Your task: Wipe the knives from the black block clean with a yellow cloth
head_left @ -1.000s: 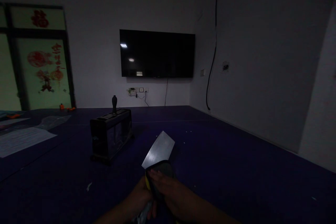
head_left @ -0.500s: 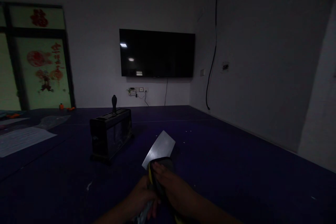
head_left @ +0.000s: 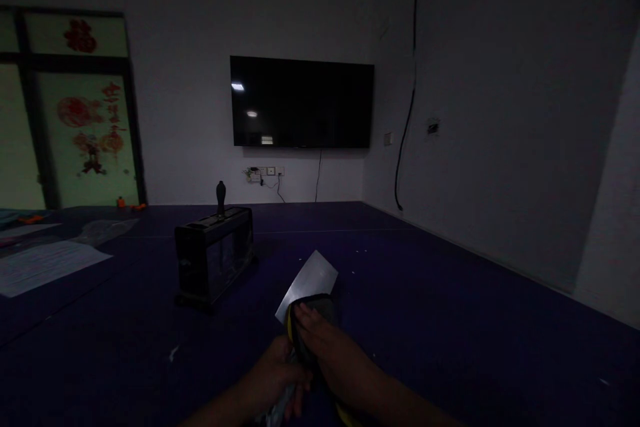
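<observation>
A cleaver (head_left: 311, 275) with a broad, shiny blade points away from me, low in the middle of the view. My left hand (head_left: 280, 373) is closed around its handle end, which my fingers partly hide. My right hand (head_left: 340, 353) presses a grey cloth (head_left: 323, 307) with yellow edging over the near part of the blade. Its fingers lie together on the cloth, and the far part of the blade sticks out beyond. To the left stands a black knife block (head_left: 215, 253) with dark see-through sides and one black handle (head_left: 221, 199) rising from its top.
Purple-blue covering (head_left: 425, 327) spreads over the table, with small white scraps on it. Printed paper (head_left: 50, 265) and clear plastic (head_left: 105, 230) lie at the left, with small orange items (head_left: 121, 202) behind. A television (head_left: 303, 103) hangs on the far wall; a black cable (head_left: 407, 120) hangs at the right.
My right hand and the cloth have slid slightly farther up the blade. The left hand keeps its hold on the cleaver. The whole view has shifted a little.
</observation>
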The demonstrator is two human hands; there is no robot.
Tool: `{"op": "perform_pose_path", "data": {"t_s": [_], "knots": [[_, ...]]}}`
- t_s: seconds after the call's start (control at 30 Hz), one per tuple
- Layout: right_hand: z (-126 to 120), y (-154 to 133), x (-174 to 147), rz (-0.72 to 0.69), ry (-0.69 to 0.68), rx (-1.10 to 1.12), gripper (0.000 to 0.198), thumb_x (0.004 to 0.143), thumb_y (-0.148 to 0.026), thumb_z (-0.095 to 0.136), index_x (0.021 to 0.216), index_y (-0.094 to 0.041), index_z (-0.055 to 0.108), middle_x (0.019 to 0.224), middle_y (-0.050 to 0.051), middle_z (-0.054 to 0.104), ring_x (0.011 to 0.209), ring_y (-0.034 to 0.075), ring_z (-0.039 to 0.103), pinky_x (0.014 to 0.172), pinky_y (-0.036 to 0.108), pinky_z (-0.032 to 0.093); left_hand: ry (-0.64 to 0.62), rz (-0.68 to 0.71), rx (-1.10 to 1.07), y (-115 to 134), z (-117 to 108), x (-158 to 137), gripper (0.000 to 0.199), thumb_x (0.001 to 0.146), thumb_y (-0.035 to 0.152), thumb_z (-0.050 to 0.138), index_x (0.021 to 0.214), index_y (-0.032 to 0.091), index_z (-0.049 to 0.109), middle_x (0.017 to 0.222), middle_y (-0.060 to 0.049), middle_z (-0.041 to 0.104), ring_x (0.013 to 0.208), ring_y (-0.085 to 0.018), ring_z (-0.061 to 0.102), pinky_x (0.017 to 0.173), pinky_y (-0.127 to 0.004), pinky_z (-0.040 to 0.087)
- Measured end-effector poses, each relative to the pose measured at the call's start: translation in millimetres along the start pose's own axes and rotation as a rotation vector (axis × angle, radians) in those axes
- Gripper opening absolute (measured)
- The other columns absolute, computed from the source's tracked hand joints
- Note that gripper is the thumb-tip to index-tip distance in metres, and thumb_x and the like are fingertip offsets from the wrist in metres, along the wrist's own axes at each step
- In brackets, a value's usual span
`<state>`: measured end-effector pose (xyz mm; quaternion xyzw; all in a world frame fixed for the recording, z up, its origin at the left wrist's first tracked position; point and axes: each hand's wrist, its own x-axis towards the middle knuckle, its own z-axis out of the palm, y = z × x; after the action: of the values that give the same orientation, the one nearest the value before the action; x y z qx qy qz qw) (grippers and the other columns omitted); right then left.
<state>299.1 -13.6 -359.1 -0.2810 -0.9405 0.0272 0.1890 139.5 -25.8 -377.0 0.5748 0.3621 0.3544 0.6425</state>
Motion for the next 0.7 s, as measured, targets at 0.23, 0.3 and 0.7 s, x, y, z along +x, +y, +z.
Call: {"op": "perform_pose_path", "data": {"t_s": [0.23, 0.3, 0.7], "knots": [[-5.0, -8.0, 3.7, -0.064, -0.062, -0.052, 0.073, 0.070, 0.002, 0.037, 0.141, -0.009, 0.026, 0.150, 0.008, 0.013, 0.137, 0.016, 0.005, 0.113, 0.036, 0.013, -0.015, 0.023, -0.046, -0.4, 0.5, -0.7, 0.031, 0.053, 0.018, 0.054, 0.082, 0.009, 0.060, 0.045, 0.001, 0.058, 0.031, -0.011, 0.049, 0.031, -0.017, 0.035], [-5.4, -7.6, 3.9, -0.075, -0.064, -0.050, 0.074, 0.069, 0.003, 0.038, 0.141, -0.009, 0.027, 0.150, 0.007, 0.013, 0.137, 0.016, 0.006, 0.113, 0.036, 0.012, -0.009, 0.026, -0.062, -1.5, 0.0, -0.4, 0.043, 0.053, 0.016, 0.055, 0.095, 0.009, 0.057, 0.048, 0.002, 0.060, 0.031, -0.012, 0.050, 0.032, -0.018, 0.035], [3.9, 3.9, 5.0, 0.092, 0.039, 0.000, 0.076, 0.067, 0.004, 0.033, 0.141, -0.009, 0.025, 0.149, 0.008, 0.012, 0.137, 0.017, 0.006, 0.112, 0.039, 0.017, -0.011, 0.020, -0.017, 1.1, 1.4, 0.7, 0.011, 0.051, 0.019, 0.056, 0.059, 0.012, 0.056, 0.042, 0.001, 0.055, 0.029, -0.011, 0.048, 0.026, -0.016, 0.032]]}}
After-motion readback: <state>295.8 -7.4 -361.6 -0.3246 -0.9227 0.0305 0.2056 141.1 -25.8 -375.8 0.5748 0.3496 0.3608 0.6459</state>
